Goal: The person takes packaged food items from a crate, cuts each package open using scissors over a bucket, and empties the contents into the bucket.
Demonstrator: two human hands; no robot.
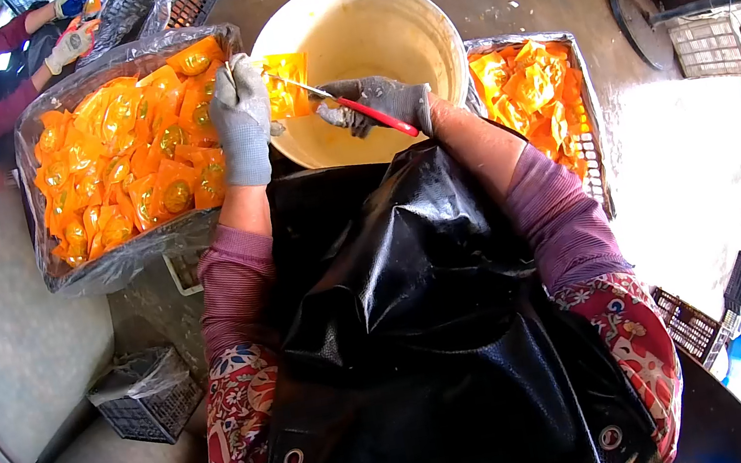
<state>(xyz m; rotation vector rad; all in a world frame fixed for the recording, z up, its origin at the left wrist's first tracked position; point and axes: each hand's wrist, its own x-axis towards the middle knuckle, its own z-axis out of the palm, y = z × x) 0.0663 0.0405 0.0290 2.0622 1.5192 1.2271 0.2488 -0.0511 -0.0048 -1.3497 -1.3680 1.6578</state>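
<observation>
My left hand (243,121), in a grey work glove, is closed on the edge of an orange plastic packet (287,86) with something round and yellowish inside. My right hand (384,105), gloved in dirty grey, is closed around a cutting tool with a red handle (379,115). Its thin metal blade lies across the packet; whether it is a knife or scissors I cannot tell. Both hands are over the near part of a large cream bucket (425,14). To the left, a plastic-lined crate (57,271) is heaped with orange packets (121,155).
Right of the bucket, another crate (592,114) holds crumpled orange wrappers (528,95). A black apron (423,320) covers my lap. At the upper left, another person's gloved hands (72,44) work beside a dark crate (189,6). A small lined crate (153,402) stands lower left.
</observation>
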